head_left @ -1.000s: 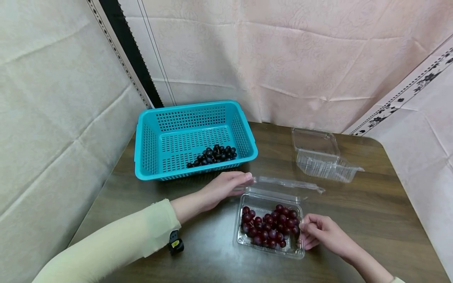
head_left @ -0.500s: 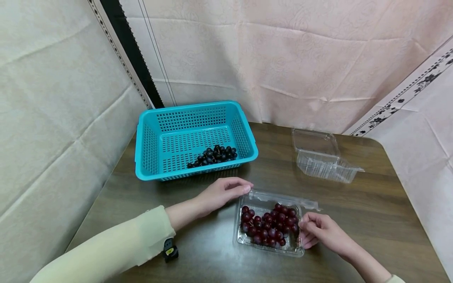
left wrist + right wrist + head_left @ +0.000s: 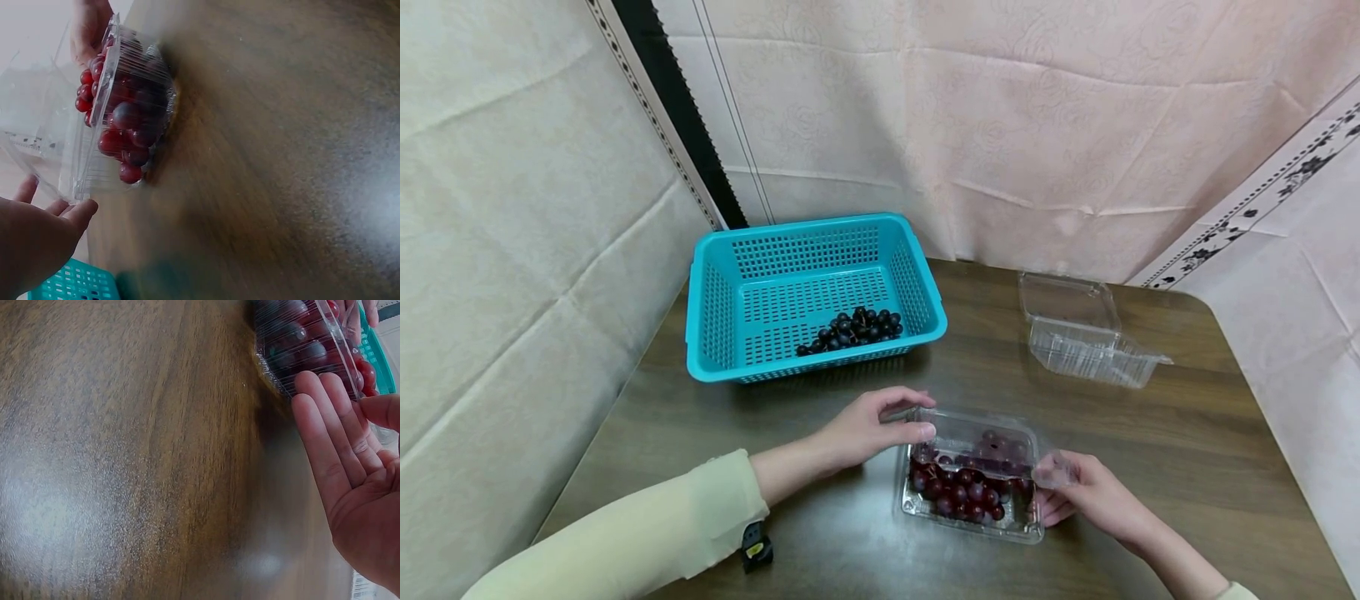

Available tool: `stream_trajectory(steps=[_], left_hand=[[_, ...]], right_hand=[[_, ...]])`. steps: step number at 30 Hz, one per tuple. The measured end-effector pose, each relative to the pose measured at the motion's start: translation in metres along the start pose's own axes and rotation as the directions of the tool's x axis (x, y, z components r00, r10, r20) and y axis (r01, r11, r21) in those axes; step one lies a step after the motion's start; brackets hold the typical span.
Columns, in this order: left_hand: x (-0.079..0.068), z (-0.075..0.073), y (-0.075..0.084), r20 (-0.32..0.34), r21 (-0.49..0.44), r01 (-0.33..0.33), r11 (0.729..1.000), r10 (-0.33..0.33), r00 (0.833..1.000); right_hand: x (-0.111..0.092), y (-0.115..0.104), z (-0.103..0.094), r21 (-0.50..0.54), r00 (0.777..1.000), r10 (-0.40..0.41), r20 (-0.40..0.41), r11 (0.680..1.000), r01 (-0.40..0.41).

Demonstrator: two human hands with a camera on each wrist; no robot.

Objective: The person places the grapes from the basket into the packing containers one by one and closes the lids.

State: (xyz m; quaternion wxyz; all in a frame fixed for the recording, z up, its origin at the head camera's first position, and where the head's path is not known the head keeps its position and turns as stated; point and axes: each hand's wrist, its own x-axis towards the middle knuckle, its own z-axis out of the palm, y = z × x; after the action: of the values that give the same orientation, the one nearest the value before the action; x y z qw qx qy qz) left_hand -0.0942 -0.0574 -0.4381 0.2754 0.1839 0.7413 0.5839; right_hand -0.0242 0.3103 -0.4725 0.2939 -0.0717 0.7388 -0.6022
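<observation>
A clear plastic clamshell box (image 3: 1028,532) holds a bunch of red grapes (image 3: 958,492). Its hinged lid (image 3: 966,423) leans partway over the far grapes. At the box's far left corner is my left hand (image 3: 872,427), fingers loosely bent behind the lid's edge. In the left wrist view the left thumb (image 3: 81,215) meets the corner of the box rim. My right hand (image 3: 1078,492) pinches the right rim between thumb and forefinger, partly behind the lid's clear flap. The right wrist view shows its other fingers (image 3: 325,434) straight along the ribbed side wall.
A turquoise plastic basket (image 3: 816,367) stands behind at the left, with a bunch of dark grapes (image 3: 853,329) inside. Another clear clamshell box (image 3: 1086,350) sits lid up at the back right. Cloth (image 3: 1045,125) hangs along the table's back edge.
The lid has swung forward and down over the far part of the red grapes. My left hand has come toward the front with it. The right hand stays at the rim.
</observation>
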Motion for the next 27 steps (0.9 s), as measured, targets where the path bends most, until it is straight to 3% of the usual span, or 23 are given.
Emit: stream_trajectory(steps=[6, 13, 27], left_hand=[[-0.002, 0.001, -0.002, -0.002, -0.001, -0.004, 1.000, 0.004, 1.000], [-0.005, 0.000, -0.005, -0.012, -0.059, 0.032, 0.998, -0.033, 0.999], [-0.008, 0.005, -0.018, 0.016, -0.148, 0.035, 0.988, -0.033, 0.999]], right_hand=[[-0.007, 0.000, -0.006, 0.065, 0.998, -0.023, 0.064, 0.998, 0.018], [-0.021, -0.014, -0.014, 0.058, 0.994, 0.086, 0.068, 0.994, -0.090], [-0.028, -0.017, -0.010, 0.001, 0.990, 0.063, 0.129, 0.998, -0.063]])
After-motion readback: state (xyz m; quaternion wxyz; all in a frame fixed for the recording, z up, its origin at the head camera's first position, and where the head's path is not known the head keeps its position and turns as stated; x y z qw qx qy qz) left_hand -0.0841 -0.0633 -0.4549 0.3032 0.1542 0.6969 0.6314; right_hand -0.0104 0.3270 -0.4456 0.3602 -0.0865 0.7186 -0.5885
